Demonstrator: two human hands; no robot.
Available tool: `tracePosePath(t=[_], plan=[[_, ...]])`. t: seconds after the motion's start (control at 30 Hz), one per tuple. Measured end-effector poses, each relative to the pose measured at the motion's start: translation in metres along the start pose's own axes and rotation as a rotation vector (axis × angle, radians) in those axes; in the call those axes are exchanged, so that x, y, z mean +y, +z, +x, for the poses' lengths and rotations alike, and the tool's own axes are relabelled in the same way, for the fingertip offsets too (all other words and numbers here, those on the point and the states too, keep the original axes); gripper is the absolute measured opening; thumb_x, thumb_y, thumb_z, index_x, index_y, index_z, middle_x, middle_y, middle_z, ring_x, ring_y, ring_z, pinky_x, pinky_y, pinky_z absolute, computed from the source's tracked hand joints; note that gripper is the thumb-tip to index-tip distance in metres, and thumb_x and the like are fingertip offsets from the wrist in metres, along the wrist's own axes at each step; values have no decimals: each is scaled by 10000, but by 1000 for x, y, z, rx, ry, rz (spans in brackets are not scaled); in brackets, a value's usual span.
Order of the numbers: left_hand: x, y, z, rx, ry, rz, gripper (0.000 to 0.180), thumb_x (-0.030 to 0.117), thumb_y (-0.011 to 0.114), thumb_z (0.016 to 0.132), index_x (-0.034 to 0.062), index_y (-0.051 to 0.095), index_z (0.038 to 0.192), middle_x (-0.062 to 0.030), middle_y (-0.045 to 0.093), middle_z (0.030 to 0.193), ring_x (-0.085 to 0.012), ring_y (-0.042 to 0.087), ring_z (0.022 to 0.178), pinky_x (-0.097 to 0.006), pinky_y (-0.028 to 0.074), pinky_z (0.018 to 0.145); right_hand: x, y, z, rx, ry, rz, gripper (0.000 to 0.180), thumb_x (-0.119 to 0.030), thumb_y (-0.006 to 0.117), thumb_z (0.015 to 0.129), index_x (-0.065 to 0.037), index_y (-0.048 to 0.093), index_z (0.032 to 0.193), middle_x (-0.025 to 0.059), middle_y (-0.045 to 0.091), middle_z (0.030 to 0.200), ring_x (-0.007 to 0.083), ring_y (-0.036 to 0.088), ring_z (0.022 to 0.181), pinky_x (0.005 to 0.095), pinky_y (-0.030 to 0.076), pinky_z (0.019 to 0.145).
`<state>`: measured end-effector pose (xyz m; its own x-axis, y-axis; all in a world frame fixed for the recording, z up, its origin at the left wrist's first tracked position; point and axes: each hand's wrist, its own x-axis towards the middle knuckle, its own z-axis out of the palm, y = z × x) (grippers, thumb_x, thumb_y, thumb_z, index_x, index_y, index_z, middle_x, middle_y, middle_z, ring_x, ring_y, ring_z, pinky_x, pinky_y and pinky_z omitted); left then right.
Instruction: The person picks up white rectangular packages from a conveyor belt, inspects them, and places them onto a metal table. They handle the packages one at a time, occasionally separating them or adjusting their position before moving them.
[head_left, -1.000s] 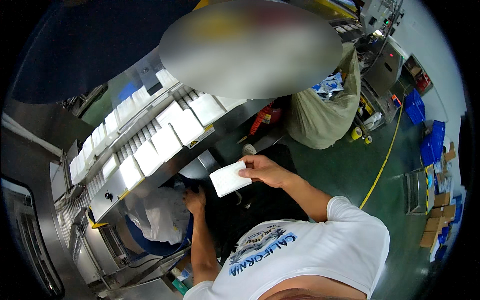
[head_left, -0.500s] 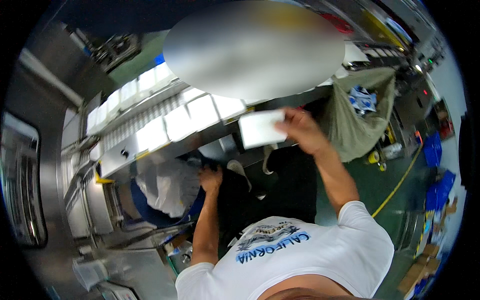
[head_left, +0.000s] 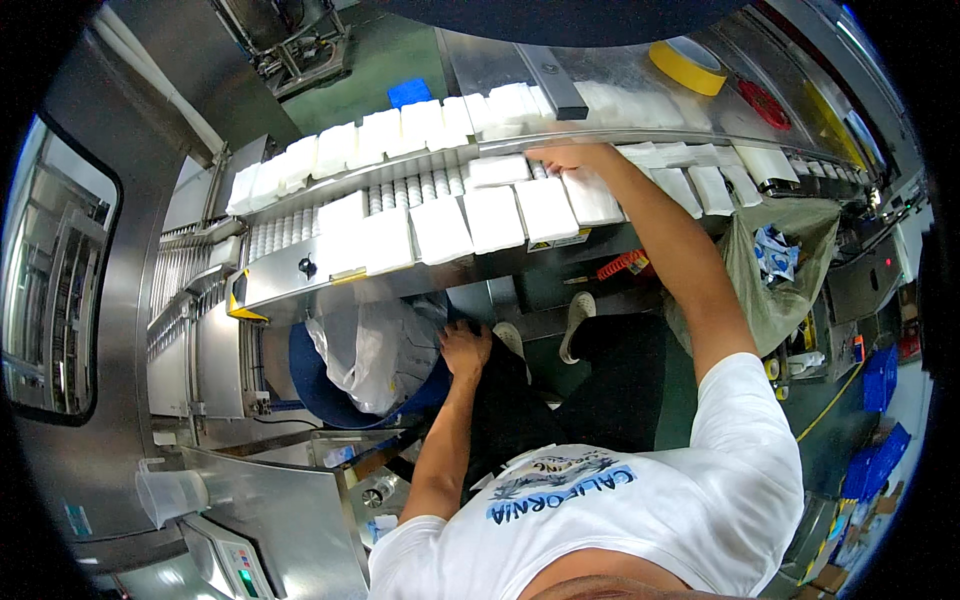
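My right hand (head_left: 570,157) reaches over the roller conveyor, its fingers closed at the right end of a flat white packet (head_left: 497,171). That packet is low over the rollers, between the far and near rows of packets; whether it rests on them I cannot tell. More white packets (head_left: 437,229) lie in a row along the conveyor's near edge, one of them just under my right wrist. My left hand (head_left: 466,349) lies with fingers spread on my knee, beside the rim of a blue bin (head_left: 300,372) lined with a clear plastic bag (head_left: 365,350).
Another row of white packets (head_left: 335,148) lines the far side of the conveyor (head_left: 290,235). A yellow tape roll (head_left: 690,65) sits on the metal top behind. To the right hangs a greenish sack (head_left: 745,285) with blue-and-white wrappers. A scale (head_left: 235,560) stands lower left.
My right hand has carried the white packet forward and left, from above my legs to the conveyor. My left hand stays by the bin. The view has shifted.
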<state>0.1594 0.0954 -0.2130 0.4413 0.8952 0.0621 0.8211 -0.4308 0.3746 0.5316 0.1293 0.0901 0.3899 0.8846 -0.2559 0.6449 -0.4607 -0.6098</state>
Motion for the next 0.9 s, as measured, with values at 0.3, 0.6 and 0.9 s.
tracePosePath(t=[0.3,0.6,0.9], plan=[[-4,2,0,-134,-22,-83,572,465,697,903,-11,679,1220,-277,642,1255,-469,603,1188,-565,538,957,-34,19,6,67,-175,-457,585,-575,552,1021,-30,743,1113,197,729,1088,336,697,1033,456,531,948],[-16,12,-1,-83,-14,15,513,452,680,910,15,673,1179,-266,665,1164,-453,633,1103,-590,559,854,-43,57,47,-59,138,-351,478,-363,715,679,-7,803,985,248,758,1041,360,736,971,453,578,820],[-26,14,0,-81,-4,4,504,443,685,888,44,698,1197,-251,678,1136,-463,659,1044,-582,560,861,-49,10,0,120,-76,85,527,-482,805,833,-19,786,1084,144,780,1010,241,744,841,408,581,698]])
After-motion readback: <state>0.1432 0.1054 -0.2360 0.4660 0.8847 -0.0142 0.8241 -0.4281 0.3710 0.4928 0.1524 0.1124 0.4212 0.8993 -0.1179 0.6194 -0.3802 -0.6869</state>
